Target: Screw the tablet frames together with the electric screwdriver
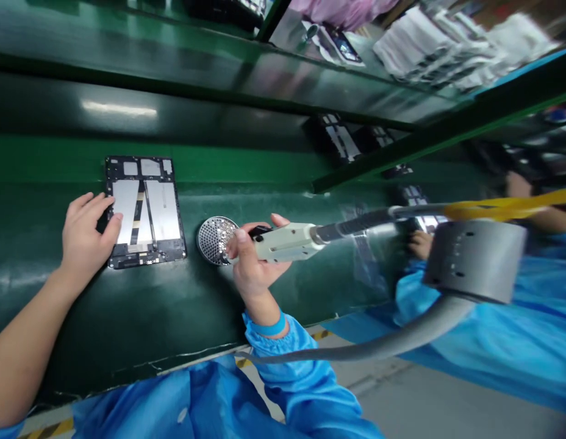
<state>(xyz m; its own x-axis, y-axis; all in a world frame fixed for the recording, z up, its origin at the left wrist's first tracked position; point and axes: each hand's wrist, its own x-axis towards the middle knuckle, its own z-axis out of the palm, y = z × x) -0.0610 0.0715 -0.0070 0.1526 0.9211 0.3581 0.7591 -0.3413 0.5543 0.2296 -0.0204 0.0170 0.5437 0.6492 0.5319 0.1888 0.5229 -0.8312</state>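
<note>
An opened tablet lies on the green bench, its inside showing silver panels, a dark frame and a flat ribbon cable. My left hand rests at its left edge, fingers stretched out and thumb apart, the tips touching the frame. In my right hand is a pale electric screwdriver with a grey cable at its rear. Its front end points left at a round metal dish with holes and many small shiny screws. My fingers hide the screwdriver's tip, so I cannot tell whether it touches a screw.
A grey cylinder on a hose hangs at the right, before a co-worker in blue. A green slanted post stands by more opened tablets. White stacked pieces lie on the upper shelf.
</note>
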